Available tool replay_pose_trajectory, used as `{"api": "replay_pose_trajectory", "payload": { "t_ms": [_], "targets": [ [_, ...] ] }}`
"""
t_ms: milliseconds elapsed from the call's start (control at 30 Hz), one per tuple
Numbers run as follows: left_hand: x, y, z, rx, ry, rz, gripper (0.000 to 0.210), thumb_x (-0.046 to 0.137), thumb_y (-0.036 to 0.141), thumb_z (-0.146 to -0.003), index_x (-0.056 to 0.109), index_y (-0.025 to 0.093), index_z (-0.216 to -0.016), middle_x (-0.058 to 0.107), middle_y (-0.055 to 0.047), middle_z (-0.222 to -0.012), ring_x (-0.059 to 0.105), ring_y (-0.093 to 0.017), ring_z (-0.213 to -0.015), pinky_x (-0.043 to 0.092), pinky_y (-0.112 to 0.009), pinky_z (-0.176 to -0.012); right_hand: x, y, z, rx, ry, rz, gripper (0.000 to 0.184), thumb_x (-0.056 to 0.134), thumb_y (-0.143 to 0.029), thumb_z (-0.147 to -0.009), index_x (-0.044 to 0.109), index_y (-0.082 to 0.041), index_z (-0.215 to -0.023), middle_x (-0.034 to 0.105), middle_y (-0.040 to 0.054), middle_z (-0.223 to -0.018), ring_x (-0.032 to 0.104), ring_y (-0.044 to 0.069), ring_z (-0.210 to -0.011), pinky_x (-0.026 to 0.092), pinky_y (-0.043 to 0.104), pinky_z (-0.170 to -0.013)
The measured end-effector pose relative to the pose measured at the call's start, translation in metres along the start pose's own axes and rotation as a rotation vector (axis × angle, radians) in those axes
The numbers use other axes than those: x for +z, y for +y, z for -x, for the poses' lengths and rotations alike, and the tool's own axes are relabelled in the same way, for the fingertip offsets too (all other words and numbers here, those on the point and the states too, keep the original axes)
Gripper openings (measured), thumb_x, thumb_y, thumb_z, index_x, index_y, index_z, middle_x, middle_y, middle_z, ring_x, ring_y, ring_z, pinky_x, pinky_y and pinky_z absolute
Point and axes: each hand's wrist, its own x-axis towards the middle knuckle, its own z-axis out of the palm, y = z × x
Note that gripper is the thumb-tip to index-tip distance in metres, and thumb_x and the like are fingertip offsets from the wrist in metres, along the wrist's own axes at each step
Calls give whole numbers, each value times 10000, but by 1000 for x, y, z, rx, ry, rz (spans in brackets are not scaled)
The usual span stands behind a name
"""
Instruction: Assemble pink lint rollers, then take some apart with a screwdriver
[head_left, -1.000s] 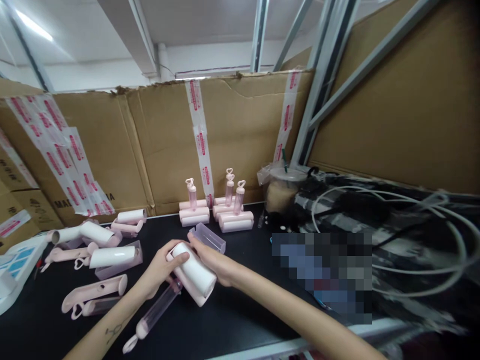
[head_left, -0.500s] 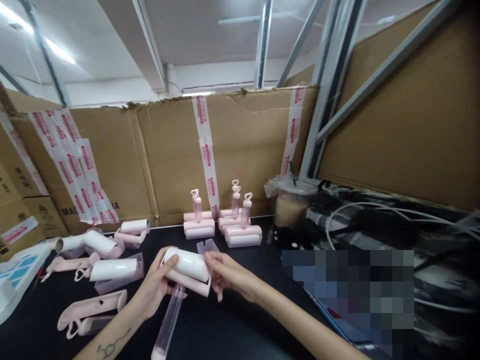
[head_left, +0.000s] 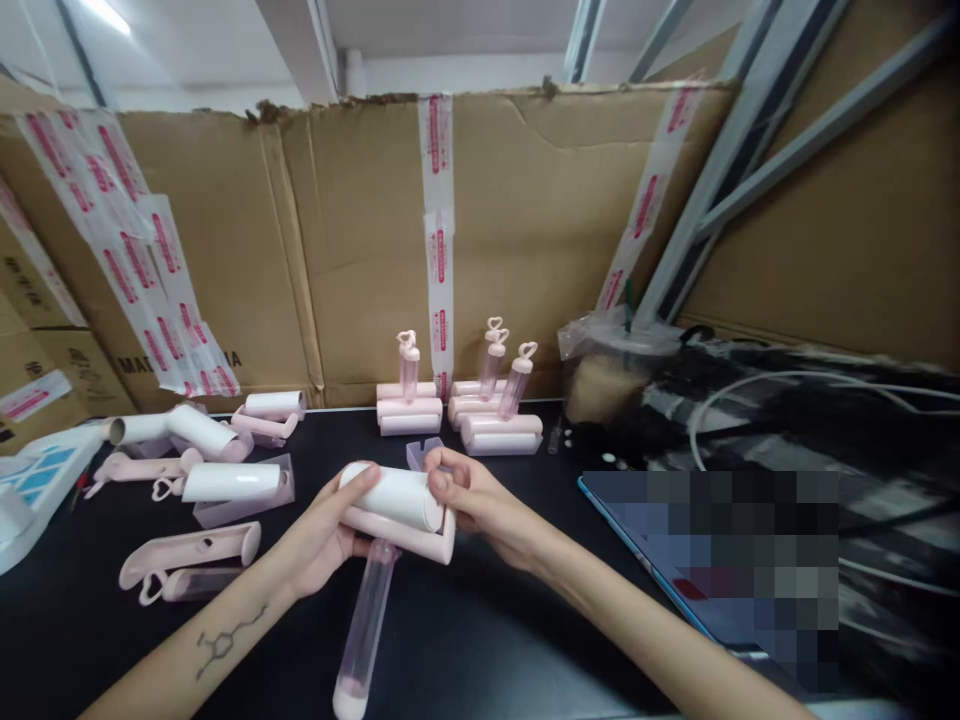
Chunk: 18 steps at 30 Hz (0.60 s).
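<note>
the left hand [head_left: 334, 535] is clamping a pale pink plastic frame [head_left: 409, 541] and the glossy white cylindrical roll [head_left: 394, 498] lying along it, both hovering over the near middle of the black tabletop [head_left: 480, 640]. the right hand [head_left: 476, 500] is pinching the roll's right end. a clear, pink-tinted plastic tube handle [head_left: 367, 620] is slanting from the frame toward the near side. just beyond the hands i'm seeing a translucent lilac plastic cover [head_left: 418, 456]; farther back, pale pink plastic rollers [head_left: 502, 428] are standing before a brown cardboard wall [head_left: 360, 240].
</note>
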Motion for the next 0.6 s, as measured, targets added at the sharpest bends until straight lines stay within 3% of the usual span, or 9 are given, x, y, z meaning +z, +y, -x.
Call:
{"api": "replay_pose_trajectory", "payload": {
  "t_ms": [233,600],
  "targets": [
    [0,3,-3,-202,-44,235,224,623,221,-765,565,120,-956,679,-103,-867,649,-253,-861,519,-343,-722,-1,-5,3,4,16,52,418,706,-467,-651,390,-200,-703,404,-85,-524,276,43,-419,137,169,-387],
    [0,1,-5,-267,-11,312,170,637,172,-739,578,148,-898,683,-67,-831,658,-225,-799,510,-333,-708,2,-11,6,1,26,101,449,706,-463,-651,344,-197,-662,338,-80,-536,245,45,-436,148,171,-388]
  ]
}}
